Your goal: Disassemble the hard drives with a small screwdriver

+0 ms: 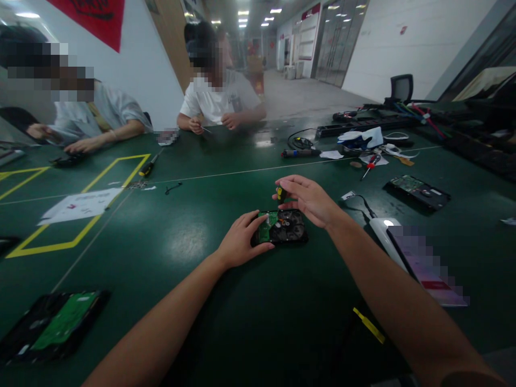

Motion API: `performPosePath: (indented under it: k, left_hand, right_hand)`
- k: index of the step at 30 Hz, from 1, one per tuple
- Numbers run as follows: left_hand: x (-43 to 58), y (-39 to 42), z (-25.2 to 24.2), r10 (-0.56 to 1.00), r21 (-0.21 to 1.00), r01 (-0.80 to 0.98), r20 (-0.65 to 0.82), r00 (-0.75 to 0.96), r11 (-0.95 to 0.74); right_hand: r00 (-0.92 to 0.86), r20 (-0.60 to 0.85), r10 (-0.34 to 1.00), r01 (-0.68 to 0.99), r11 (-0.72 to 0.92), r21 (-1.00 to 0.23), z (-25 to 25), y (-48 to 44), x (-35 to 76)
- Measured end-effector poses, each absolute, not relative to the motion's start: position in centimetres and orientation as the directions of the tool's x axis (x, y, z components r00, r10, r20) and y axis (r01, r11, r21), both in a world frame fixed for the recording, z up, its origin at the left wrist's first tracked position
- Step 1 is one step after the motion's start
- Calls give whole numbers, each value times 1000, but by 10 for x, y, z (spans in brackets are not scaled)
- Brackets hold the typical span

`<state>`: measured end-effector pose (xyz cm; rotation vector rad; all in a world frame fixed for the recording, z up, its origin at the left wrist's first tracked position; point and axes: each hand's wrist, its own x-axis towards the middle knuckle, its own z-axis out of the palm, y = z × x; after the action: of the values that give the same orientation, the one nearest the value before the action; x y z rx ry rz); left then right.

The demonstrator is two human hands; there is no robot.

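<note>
A hard drive lies flat on the green table, its green circuit board at the left end and black casing at the right. My left hand grips that left end, thumb along the near edge and fingers over the board and far side. Above the drive, my right hand is closed round the black-and-yellow handle of a screwdriver, held upright. The screwdriver's tip is too small to make out, so I cannot tell whether it touches a screw.
Another hard drive lies at right, a third at front left. A phone rests beside my right forearm. Farther off are a screwdriver, a red screwdriver and a paper sheet. Two people sit across the table.
</note>
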<state>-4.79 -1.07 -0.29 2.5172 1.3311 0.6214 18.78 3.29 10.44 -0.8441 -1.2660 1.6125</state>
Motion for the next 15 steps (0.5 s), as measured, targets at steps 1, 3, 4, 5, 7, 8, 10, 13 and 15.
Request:
performPosePath:
  k: [1, 3, 4, 5, 7, 8, 10, 13, 15]
  left_hand:
    - [-48, -10, -4, 827, 384, 732, 263, 497, -563]
    - [-48, -10, -5, 825, 379, 733, 265, 499, -565]
    - [-48, -10, -5, 824, 377, 732, 268, 500, -567]
    - [-48, -10, -5, 822, 375, 732, 270, 501, -569]
    - [-48, -10, -4, 822, 372, 733, 272, 501, -570]
    - [-48, -11, -4, 822, 371, 733, 271, 502, -570]
    - [-47, -11, -3, 822, 369, 734, 265, 505, -570]
    - [-47, -12, -1, 824, 369, 737, 255, 506, -567]
    - [-48, -11, -1, 826, 372, 737, 254, 504, -564]
  right_hand:
    - [-371, 16, 929, -236, -77, -969, 105, 32, 187]
    - [-378, 25, 925, -261, -80, -962, 105, 30, 185]
    - [-384, 28, 923, -280, -87, -956, 105, 29, 183]
    - [-390, 30, 920, -298, -96, -950, 104, 29, 182]
    - [-399, 29, 917, -323, -111, -940, 102, 29, 182]
    - [-399, 31, 916, -329, -112, -938, 101, 30, 182]
    - [-393, 44, 919, -329, -95, -940, 100, 33, 183]
    - [-355, 59, 933, -274, -43, -961, 99, 36, 187]
    - [-320, 53, 946, -217, -19, -976, 101, 37, 189]
